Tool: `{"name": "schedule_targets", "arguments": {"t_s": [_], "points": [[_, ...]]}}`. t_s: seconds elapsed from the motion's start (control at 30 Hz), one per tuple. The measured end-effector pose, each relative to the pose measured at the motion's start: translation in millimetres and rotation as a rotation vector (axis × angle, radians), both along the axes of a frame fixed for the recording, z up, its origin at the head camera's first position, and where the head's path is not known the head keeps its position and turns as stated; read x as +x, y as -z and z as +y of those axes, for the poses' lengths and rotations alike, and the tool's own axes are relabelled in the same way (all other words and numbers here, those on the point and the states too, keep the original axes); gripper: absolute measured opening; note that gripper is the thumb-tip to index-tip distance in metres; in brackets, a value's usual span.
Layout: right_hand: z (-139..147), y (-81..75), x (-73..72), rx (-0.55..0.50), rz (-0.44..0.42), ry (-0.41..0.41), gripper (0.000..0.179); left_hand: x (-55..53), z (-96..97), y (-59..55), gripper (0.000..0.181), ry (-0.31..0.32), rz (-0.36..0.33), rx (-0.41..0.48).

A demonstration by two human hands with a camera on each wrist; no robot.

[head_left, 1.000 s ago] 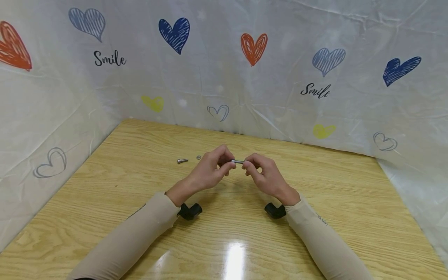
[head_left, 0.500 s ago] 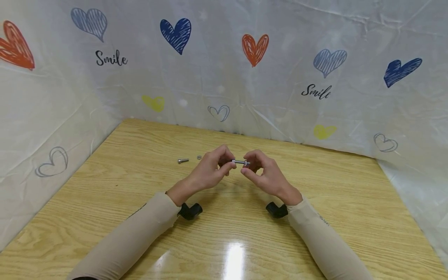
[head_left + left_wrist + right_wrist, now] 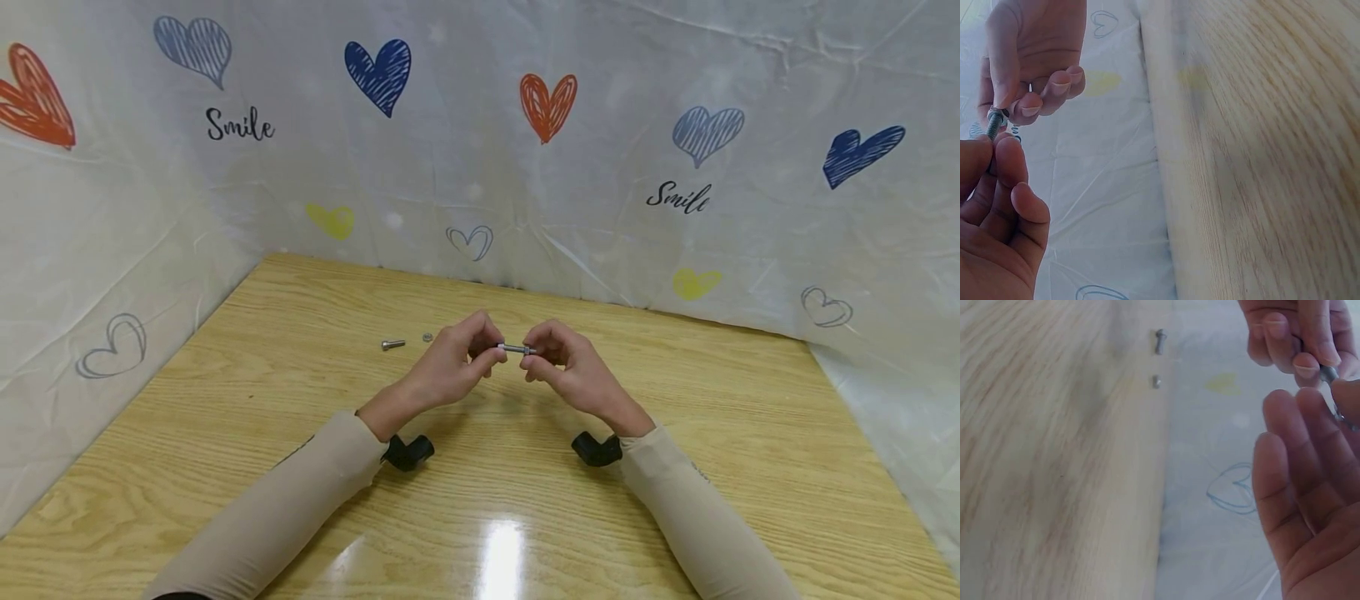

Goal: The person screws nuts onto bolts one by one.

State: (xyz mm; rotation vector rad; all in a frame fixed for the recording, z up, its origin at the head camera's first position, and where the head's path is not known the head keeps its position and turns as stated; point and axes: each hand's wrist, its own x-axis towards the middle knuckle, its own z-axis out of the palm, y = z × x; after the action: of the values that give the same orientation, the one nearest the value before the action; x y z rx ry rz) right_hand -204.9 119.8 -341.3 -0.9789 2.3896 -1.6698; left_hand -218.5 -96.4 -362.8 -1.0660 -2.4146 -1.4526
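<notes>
One bolt (image 3: 513, 347), pinched in your left hand (image 3: 446, 367), points straight at your right hand (image 3: 579, 373), which pinches the nut (image 3: 528, 351).

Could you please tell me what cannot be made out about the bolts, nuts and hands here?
- Head view: the gripped end of the held bolt, covered by the left hand.
- Head view: threading on the loose nut, too small.
- Right wrist view: threading on the loose bolt, blurred.
- Right wrist view: part of the held bolt, behind the thumb of the right hand.
</notes>
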Motion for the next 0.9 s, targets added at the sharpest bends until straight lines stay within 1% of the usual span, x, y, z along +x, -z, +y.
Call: {"name": "schedule_targets", "arguments": {"t_s": [0.07, 0.13, 0.3, 0.37, 0.4, 0.57, 0.67, 0.73, 0.9], "points": [[1, -1.4, -0.3, 0.027, -0.021, 0.004, 0.011, 0.4, 0.1, -0.1, 0.005, 0.002, -0.004, -0.001], [1, -2.9, -0.2, 0.064, -0.02, 0.003, 0.008, 0.3, 0.3, 0.4, 0.005, 0.002, -0.006, -0.003], [6, 11.2, -11.8, 0.152, 0.007, -0.001, 0.024, 0.1, 0.8, 1.5, 0.006, 0.006, 0.002, -0.007], [8, 18.5, -17.4, 0.169, 0.011, 0.005, 0.028, 0.3, 1.0, 1.4, 0.006, 0.009, 0.008, -0.009], [8, 19.8, -18.4, 0.172, 0.011, 0.006, 0.028, 0.5, 1.1, 1.3, 0.006, 0.01, 0.01, -0.01], [10, 22.1, -19.0, 0.138, -0.037, 0.003, 0.02, 0.8, 0.9, 0.9, 0.005, 0.012, 0.008, -0.011], [9, 23.1, -18.1, 0.108, -0.048, 0.006, 0.024, 0.5, 0.9, 0.9, 0.005, 0.011, 0.0, -0.008], [8, 24.3, -18.0, 0.089, -0.036, 0.01, 0.028, 0.0, 1.0, 1.2, 0.005, 0.011, -0.002, -0.007], [6, 25.3, -17.9, 0.044, 0.008, -0.01, 0.021, 0.6, 1.1, 0.7, 0.005, 0.01, 0.0, -0.007]]}}
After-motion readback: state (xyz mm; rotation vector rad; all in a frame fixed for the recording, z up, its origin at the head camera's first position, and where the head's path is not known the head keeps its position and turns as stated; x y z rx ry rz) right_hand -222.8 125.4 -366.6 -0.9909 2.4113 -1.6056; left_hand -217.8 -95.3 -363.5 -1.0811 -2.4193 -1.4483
